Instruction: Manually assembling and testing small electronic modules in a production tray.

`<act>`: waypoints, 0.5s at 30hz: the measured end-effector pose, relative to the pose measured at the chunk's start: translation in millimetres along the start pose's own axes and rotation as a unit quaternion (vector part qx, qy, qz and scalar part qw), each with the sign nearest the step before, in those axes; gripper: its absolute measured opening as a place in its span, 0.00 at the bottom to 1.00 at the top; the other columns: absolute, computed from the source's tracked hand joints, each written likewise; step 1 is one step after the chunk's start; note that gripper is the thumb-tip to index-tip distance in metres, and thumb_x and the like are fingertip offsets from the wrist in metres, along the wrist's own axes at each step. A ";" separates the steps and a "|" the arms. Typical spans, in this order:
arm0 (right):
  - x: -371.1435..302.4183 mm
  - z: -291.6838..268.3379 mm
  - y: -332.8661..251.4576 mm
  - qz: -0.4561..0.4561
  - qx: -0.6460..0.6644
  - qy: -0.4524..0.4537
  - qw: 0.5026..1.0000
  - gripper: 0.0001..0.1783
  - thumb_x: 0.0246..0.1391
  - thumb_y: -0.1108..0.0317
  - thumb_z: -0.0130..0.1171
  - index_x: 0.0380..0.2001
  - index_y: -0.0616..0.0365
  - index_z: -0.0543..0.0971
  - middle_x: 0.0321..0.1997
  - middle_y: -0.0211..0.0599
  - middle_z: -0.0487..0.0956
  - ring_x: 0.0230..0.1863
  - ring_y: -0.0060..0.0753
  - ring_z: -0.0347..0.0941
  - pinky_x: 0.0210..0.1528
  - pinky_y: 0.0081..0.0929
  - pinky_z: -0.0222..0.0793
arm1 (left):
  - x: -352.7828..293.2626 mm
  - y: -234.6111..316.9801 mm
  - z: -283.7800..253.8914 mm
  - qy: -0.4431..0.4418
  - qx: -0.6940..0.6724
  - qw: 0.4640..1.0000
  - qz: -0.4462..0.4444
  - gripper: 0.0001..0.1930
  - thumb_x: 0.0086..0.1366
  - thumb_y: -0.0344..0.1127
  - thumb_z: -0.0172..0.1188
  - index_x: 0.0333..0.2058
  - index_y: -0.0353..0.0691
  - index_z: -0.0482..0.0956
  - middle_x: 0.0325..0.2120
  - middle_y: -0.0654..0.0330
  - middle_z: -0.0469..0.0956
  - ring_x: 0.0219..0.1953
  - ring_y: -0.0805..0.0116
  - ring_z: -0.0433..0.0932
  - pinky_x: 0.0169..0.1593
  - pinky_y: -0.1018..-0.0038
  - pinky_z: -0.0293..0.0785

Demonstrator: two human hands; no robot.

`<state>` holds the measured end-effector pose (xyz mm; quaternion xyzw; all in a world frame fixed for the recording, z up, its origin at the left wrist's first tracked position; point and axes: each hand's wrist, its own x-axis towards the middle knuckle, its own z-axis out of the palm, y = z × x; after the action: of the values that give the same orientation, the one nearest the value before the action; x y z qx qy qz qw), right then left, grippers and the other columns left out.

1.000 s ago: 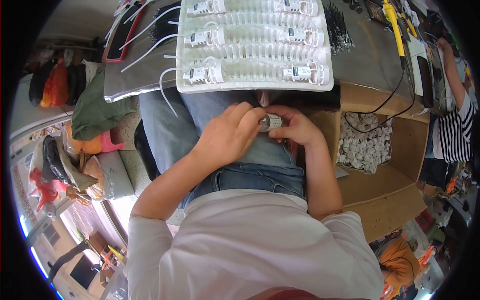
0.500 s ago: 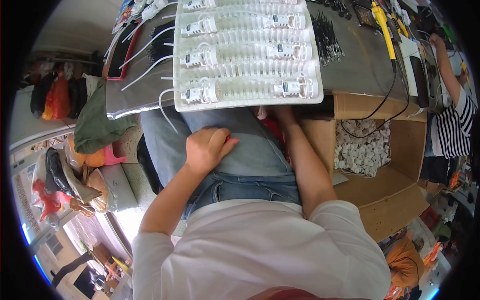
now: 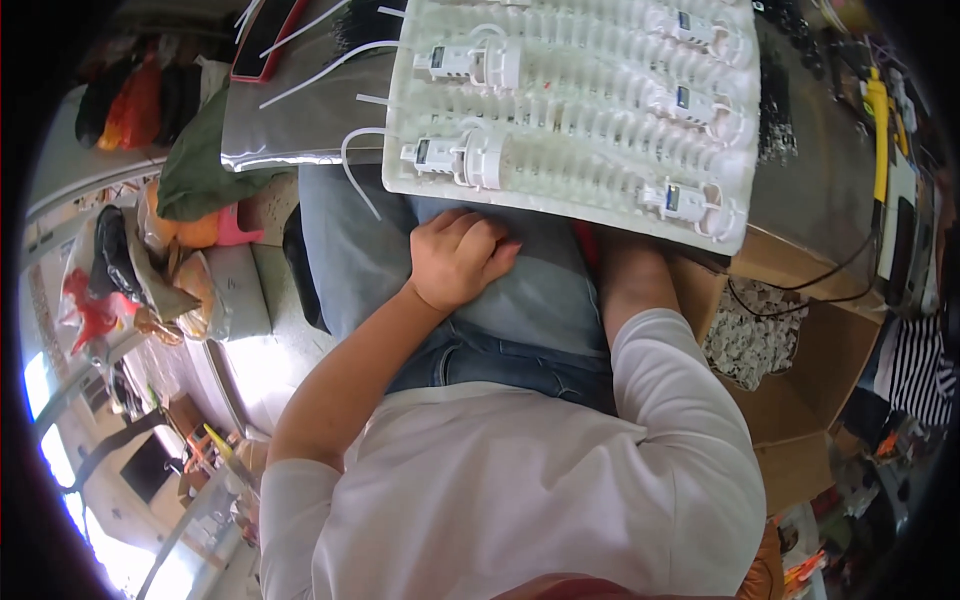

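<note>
My left hand point(image 3: 460, 257) rests on the lap of my blue jeans point(image 3: 345, 235), its fingers curled closed; whatever they may hold is hidden. My right forearm point(image 3: 640, 282) reaches under the tray and table edge, so the right hand is out of sight. Just above both arms lies a white ridged tray point(image 3: 570, 207), overhanging the table's near edge. In it sit several white cylindrical fittings point(image 3: 485, 162), each with a small dark window, along the left and right sides. Thin white cables point(image 3: 344, 160) run out past the tray's left side.
An open cardboard box point(image 3: 785, 465) on the right holds many small white parts point(image 3: 750, 345). On the table lie a red-edged phone point(image 3: 268, 40), dark thin strips point(image 3: 775, 120) and a yellow pen-shaped tool point(image 3: 878, 130) with a black cord. A person in a striped shirt point(image 3: 918, 370) is at far right.
My right arm has reached further forward under the table, hiding the hand and most of the forearm. The view has shifted and tilted; my left hand stays curled on my lap.
</note>
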<state>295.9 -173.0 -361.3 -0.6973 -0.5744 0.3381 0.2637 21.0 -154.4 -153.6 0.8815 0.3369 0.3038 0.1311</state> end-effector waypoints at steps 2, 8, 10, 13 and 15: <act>-1.7 4.6 -3.6 -0.006 -0.012 -0.008 1.000 0.51 0.55 0.29 0.50 0.73 0.50 0.60 0.77 0.49 0.56 0.78 0.50 0.47 0.79 0.51 0.37 | -1.1 -0.2 0.2 -0.005 0.001 1.000 -0.004 0.12 0.51 0.38 0.73 0.29 0.45 0.78 0.23 0.63 0.79 0.24 0.60 0.80 0.28 0.67 0.76; -8.9 5.1 -6.0 -0.021 -0.056 -0.002 0.998 0.49 0.57 0.30 0.48 0.73 0.50 0.59 0.77 0.48 0.56 0.78 0.48 0.48 0.79 0.50 0.38 | -1.1 0.5 2.3 -0.001 0.011 1.000 0.003 0.12 0.51 0.38 0.73 0.29 0.45 0.77 0.23 0.62 0.79 0.24 0.60 0.80 0.28 0.67 0.76; -7.3 3.7 -4.9 -0.024 -0.072 0.000 0.997 0.49 0.58 0.31 0.48 0.73 0.50 0.59 0.77 0.47 0.56 0.78 0.48 0.48 0.79 0.50 0.38 | 0.4 2.1 1.7 0.001 0.012 1.000 0.000 0.12 0.50 0.38 0.73 0.29 0.45 0.77 0.23 0.62 0.79 0.24 0.60 0.80 0.28 0.67 0.76; -9.1 4.2 -3.7 -0.029 -0.098 0.007 0.995 0.48 0.59 0.31 0.47 0.73 0.50 0.59 0.77 0.47 0.56 0.78 0.48 0.48 0.79 0.49 0.39 | 0.3 2.7 1.8 0.006 0.012 1.000 -0.003 0.12 0.50 0.38 0.73 0.29 0.45 0.77 0.23 0.62 0.79 0.24 0.60 0.80 0.28 0.67 0.77; -6.1 2.3 -1.7 -0.032 -0.114 0.012 0.993 0.47 0.59 0.32 0.46 0.73 0.50 0.59 0.77 0.46 0.56 0.78 0.47 0.48 0.79 0.49 0.39 | 0.2 2.5 2.2 0.006 0.012 1.000 -0.004 0.12 0.50 0.38 0.73 0.29 0.45 0.77 0.23 0.62 0.79 0.24 0.60 0.80 0.28 0.67 0.77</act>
<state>292.4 -178.7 -360.5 -0.7086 -0.6277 0.2531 0.1998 23.7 -156.1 -154.2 0.8797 0.3445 0.3050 0.1199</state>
